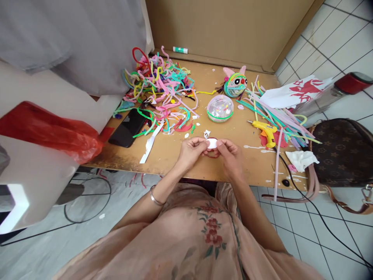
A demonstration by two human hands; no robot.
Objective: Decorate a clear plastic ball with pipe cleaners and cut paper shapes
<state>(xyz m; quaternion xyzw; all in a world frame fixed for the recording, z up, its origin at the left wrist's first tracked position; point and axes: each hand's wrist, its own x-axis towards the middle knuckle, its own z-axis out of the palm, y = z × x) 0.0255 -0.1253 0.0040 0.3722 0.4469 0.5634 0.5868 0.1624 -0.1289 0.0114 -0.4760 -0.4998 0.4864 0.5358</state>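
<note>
Between my two hands is a small white paper oval, pinched at its left edge by my left hand and at its right edge by my right hand. Both hands are closed, just above the front of the wooden table. Behind the oval shows part of a dark red ring-like thing, mostly covered by my fingers. A scrap of white paper lies just beyond. Farther back sits a clear round bowl with a green band and bits inside.
Tangled pipe cleaners and a black phone lie left. A decorated animal-faced ball stands at the back. To the right are a yellow glue gun, straight pipe cleaners, a bottle and a brown handbag.
</note>
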